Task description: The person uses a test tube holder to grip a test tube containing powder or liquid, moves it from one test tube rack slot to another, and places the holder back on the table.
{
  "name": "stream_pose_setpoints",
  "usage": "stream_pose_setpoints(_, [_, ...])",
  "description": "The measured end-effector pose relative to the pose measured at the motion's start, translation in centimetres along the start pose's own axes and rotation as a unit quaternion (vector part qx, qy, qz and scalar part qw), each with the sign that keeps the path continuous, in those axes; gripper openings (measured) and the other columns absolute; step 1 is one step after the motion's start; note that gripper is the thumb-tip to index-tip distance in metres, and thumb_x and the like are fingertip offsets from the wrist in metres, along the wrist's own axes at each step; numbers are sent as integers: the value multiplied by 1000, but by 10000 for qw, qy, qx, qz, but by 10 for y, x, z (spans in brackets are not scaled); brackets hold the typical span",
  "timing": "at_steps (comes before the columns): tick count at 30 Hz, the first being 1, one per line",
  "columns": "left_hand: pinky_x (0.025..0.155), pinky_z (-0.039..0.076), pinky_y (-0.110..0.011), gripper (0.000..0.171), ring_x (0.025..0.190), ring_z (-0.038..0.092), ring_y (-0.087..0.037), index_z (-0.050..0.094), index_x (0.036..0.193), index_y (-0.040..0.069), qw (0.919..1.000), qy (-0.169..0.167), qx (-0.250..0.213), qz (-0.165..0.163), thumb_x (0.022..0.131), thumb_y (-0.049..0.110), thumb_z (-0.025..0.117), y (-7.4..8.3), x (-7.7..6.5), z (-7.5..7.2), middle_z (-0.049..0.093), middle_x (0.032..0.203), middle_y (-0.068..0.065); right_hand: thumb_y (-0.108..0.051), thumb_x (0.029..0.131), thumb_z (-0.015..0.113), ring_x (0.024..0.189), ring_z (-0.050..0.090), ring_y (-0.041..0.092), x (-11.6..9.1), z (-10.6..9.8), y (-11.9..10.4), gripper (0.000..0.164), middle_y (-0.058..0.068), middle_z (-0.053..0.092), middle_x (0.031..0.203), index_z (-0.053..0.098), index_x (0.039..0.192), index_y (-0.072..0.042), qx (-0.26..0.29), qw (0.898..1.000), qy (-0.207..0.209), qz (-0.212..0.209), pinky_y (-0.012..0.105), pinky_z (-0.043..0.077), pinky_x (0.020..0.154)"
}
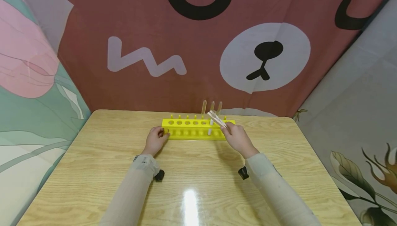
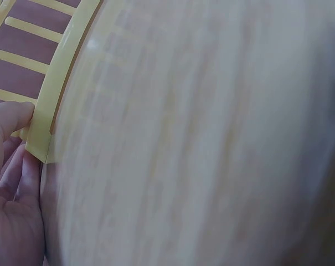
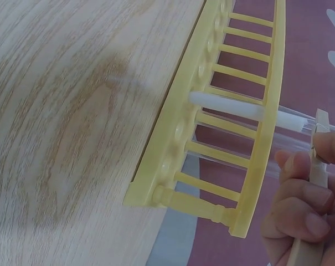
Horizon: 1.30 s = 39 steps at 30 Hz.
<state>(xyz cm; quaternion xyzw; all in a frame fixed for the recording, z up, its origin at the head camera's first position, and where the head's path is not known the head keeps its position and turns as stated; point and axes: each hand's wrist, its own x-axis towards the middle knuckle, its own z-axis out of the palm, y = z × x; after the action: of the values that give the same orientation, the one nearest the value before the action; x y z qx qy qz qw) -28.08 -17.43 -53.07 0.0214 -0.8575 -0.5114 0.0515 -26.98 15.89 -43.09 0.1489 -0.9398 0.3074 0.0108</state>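
Observation:
A yellow test tube rack (image 1: 186,137) stands near the table's back edge. My left hand (image 1: 154,139) grips its left end, with the thumb (image 2: 15,117) on one side and fingers on the other. In my right hand (image 1: 239,139) is a wooden test tube holder (image 1: 217,118), pinched along its handle. Its tip is at the upper part of a test tube with white contents (image 3: 228,106), which stands upright in the rack. Two more clear test tubes (image 3: 225,159) show beside it in the right wrist view. Rounded tube ends (image 1: 204,107) rise behind the rack in the head view.
The wood-grain table (image 1: 192,170) spreads in front of the rack. A printed curtain (image 1: 149,91) hangs close behind it, with more patterned cloth (image 1: 341,115) at the right side. Drying pegs (image 1: 179,117) line the rack's back.

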Motion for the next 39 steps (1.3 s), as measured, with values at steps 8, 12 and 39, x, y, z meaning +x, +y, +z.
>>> stream_pose_setpoints(8, [107, 43, -51, 25, 127, 49, -40, 63, 112, -5, 10000, -53, 0, -21, 98, 16, 67, 0, 0, 0, 48, 137, -27, -25, 108, 51, 43, 33, 12, 1, 1, 0, 30, 3, 44, 57, 63, 113, 1, -4, 10000, -17, 37, 25, 29, 40])
stream_pose_setpoints(12, [107, 44, -51, 26, 127, 49, -40, 63, 112, -5, 10000, -57, -2, -13, 98, 16, 66, 0, 0, -1, 48, 137, -27, -25, 108, 51, 43, 33, 13, 1, 1, 0, 29, 3, 44, 58, 63, 112, 1, 7, 10000, -46, 60, 26, 29, 40])
stream_pose_setpoints(39, [109, 43, -50, 28, 128, 49, -39, 63, 116, -5, 10000, -28, 4, -95, 98, 16, 67, -2, 1, 1, 48, 139, -25, -20, 107, 54, 45, 33, 13, 2, -4, -4, 28, 3, 42, 58, 64, 105, 6, -48, 10000, 29, -69, 24, 29, 43])
